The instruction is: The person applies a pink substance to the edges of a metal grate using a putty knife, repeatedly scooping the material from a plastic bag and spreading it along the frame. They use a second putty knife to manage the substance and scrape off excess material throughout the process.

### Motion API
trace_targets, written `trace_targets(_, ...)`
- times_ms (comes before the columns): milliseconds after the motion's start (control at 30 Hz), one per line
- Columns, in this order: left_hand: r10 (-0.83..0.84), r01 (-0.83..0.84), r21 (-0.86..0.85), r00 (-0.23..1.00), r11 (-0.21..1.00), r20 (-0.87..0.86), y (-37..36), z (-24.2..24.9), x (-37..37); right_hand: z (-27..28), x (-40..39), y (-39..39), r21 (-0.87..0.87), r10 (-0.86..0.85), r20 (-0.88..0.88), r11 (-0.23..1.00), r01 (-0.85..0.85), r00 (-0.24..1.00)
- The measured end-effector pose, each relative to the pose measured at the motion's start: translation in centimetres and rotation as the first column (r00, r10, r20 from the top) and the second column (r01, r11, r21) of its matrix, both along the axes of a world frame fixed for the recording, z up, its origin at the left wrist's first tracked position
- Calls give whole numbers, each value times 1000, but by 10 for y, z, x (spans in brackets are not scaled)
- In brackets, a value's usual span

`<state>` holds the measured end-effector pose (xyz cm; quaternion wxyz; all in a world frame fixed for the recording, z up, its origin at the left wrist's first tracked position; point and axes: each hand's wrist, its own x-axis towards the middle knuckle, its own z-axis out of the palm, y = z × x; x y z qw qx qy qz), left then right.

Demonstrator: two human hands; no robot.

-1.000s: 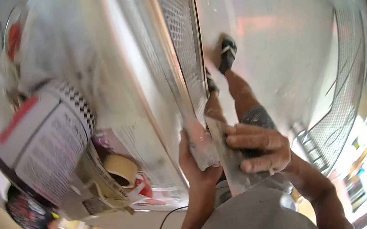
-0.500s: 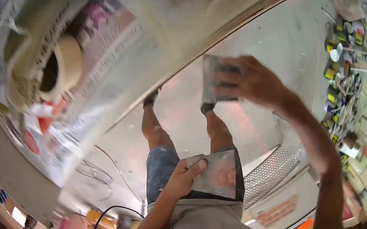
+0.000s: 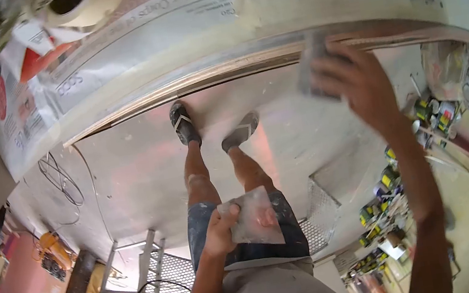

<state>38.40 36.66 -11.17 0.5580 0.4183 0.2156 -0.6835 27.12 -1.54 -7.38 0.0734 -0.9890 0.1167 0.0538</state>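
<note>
Left grip: we still clench the plate at waist.
Right grip: grasping the scraper, now raised against the counter edge; spreading resumes.

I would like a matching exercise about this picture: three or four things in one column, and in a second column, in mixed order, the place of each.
Things:
1. left hand
2. right hand
3. roll of tape
4. cans

Places:
A. on the newspaper, upper left of the view
B. on the floor, right of the view
C. at the edge of the board, pressing a small flat blade
D. in front of the shorts, holding a flat metal plate

Pairs: 1-D, 2-C, 3-A, 4-B
</note>
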Motion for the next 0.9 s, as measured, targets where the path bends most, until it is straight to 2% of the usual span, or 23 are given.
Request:
trace_targets(33,67,-68,-24,997,997,-33,-6,3,-3,12,-19,22,90,-96,-6,991,96,995)
trace_targets(67,133,-137,-54,989,989,-63,-16,8,-6,27,-31,42,307,-208,28,933,189,978)
trace_targets(100,166,-175,-94,981,980,-100,-30,17,-8,38,-42,61,397,-285,-4,879,263,959)
trace_targets(167,182,-201,-148,974,968,-132,-58,33,-13,48,-49,86,513,-348,68,816,267,935)
trace_targets(200,194,-223,-156,964,962,-182,-65,44,-21,51,-41,88,507,-323,65,826,248,944)
trace_targets(233,219,-249,-166,959,954,-181,-72,53,-27,37,-35,84,487,-245,135,860,151,960)
trace_targets(267,130,-175,-247,974,953,-186,-79,58,-28,22,-22,74,392,-136,102,916,86,985)
trace_targets(300,37,-95,-327,983,940,-179,-86,60,-29,9,-7,58,324,-9,143,945,-38,990)
trace_targets(333,54,-111,-331,983,937,-176,-90,59,-31,-11,8,45,308,43,192,946,-102,980)
trace_targets(400,-149,110,-332,984,937,-93,-92,54,-38,-39,41,26,312,110,228,933,-179,967)
trace_targets(467,-148,101,-327,982,940,-120,-102,60,-36,-60,67,11,312,273,186,894,-320,944)
trace_targets(533,-102,60,-278,985,959,-140,-114,59,-32,-78,78,-11,334,316,156,875,-352,936)
trace_targets(567,-58,-9,-342,981,940,-186,-108,43,-33,-84,81,-19,347,351,135,859,-376,927)
trace_targets(600,-42,-25,-329,980,944,-196,-106,42,-32,-82,72,-24,363,362,131,849,-384,923)
trace_targets(667,-3,-37,-286,991,957,-136,-111,44,-23,-51,50,-39,231,80,-169,972,-39,982)
trace_targets(733,70,-114,-292,985,950,-157,-113,35,-20,3,22,-41,156,140,-103,980,-123,985)
trace_targets(800,141,-195,-284,970,939,-199,-120,48,-27,58,-9,-23,339,11,-55,941,9,998)
trace_targets(833,145,-189,-302,976,934,-164,-131,57,-22,78,-20,-15,466,-121,-28,877,120,992)
trace_targets(900,160,-197,-318,977,927,-137,-148,71,-30,114,-42,7,689,-448,-29,638,343,893)
